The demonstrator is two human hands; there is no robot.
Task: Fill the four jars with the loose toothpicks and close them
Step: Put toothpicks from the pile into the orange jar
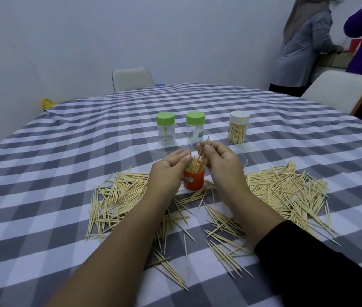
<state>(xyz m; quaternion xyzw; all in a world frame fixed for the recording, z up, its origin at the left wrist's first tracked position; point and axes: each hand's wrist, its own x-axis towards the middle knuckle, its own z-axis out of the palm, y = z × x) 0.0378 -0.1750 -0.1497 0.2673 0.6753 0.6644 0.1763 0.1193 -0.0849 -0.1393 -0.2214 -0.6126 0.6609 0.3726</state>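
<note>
loose toothpicks (286, 191) lie spread on the checked table (65, 151) around the orange jar (194, 179). your right hand (222, 162) pinches a toothpick bundle (204, 151) above its mouth; your left hand (169, 171) curls against the jar. the jar's sticker is unreadable. the middle green-lidded jar (195, 129) shows a partial label reading "to".

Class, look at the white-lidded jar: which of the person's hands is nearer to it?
Right. The right hand pinches toothpicks just in front of the white-lidded jar; the left hand is farther away, beyond the orange jar.
</note>
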